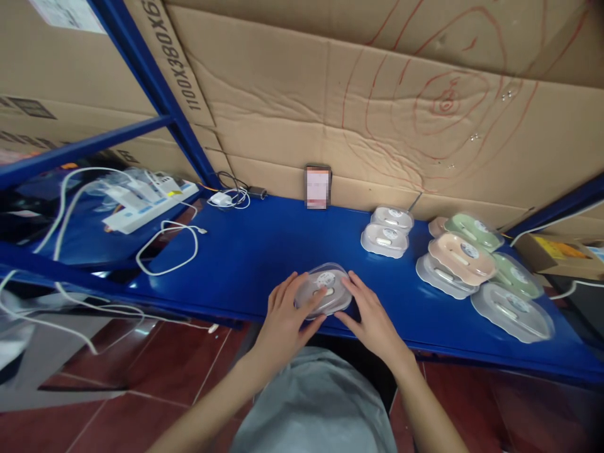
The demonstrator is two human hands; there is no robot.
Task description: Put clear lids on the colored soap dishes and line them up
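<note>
A pale, clear-lidded plastic container (317,290) with a round label and a small white piece on its top lies at the front edge of the blue table (245,251). My left hand (289,314) grips its left side, the index finger reaching over the lid near the white piece and the thumb at the front. On the opposite side my right hand (372,313) holds it, fingers along the back right and thumb at the front corner. The container's underside is hidden.
Two similar whitish containers (385,241) stand at the back right. Farther right sit several more, among them a pink one (465,258) and a green one (474,231). A phone (318,187) leans on the cardboard wall. Left are a power strip (151,211) and a white cable (167,272).
</note>
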